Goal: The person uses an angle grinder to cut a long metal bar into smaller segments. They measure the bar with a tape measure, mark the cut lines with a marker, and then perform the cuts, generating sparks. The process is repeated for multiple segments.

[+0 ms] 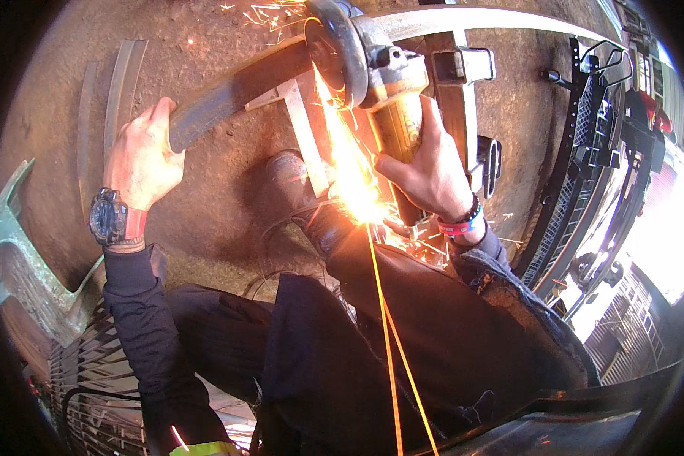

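Observation:
My right hand [437, 169] is wrapped round the yellow body of an angle grinder [395, 114]. The grinder's disc [324, 52], partly under a dark guard, meets a long flat steel bar [243, 90]. Bright sparks [351, 171] stream down from the contact toward my leg, and a few fly off at the top. At the bar's near left end, my left hand [143, 159] grips it, thumb on one side and fingers on the other. The disc's exact line of contact is hidden by guard and glare.
A boot [289, 178] stands under the bar beside a narrow metal support [304, 137]. Loose steel strips [121, 95] lie at left, near a greenish metal piece [34, 258]. Black metal framework [577, 152] runs along the right. A dark steel stand [456, 114] is behind the grinder.

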A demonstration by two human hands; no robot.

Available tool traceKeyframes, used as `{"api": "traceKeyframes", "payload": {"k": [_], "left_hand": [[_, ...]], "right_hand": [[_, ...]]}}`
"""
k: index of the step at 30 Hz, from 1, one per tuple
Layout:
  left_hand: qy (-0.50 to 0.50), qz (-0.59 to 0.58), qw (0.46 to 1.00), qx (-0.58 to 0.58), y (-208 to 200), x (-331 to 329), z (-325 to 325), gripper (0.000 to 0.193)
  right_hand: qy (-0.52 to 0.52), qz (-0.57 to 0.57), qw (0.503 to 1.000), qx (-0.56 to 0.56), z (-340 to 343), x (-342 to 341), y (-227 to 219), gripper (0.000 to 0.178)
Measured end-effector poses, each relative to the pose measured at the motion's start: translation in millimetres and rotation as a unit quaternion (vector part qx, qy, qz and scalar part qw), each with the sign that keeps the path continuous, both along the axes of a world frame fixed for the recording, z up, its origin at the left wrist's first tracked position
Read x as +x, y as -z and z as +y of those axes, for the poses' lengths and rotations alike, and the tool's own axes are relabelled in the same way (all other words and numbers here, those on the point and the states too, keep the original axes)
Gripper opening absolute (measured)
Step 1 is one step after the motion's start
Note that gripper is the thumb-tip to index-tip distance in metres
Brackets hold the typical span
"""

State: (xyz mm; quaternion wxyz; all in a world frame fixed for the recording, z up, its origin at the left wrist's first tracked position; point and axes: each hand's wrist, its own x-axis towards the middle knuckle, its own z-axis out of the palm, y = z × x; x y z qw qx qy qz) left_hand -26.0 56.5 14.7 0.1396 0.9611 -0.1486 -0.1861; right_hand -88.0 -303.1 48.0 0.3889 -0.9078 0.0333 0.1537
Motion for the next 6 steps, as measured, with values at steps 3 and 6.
{"api": "traceKeyframes", "payload": {"k": [3, 6], "left_hand": [[-0.002, 0.001, 1.0, 0.002, 4.0, 0.6, 2.2, 0.056], [-0.012, -0.001, 1.0, 0.011, 0.6, 0.7, -2.4, 0.056]], "right_hand": [[0.043, 0.094, 0.994, -0.02, 7.2, 10.5, -11.4, 0.082], [-0.009, -0.004, 1.0, -0.014, -0.3, 6.1, 1.0, 0.078]]}}
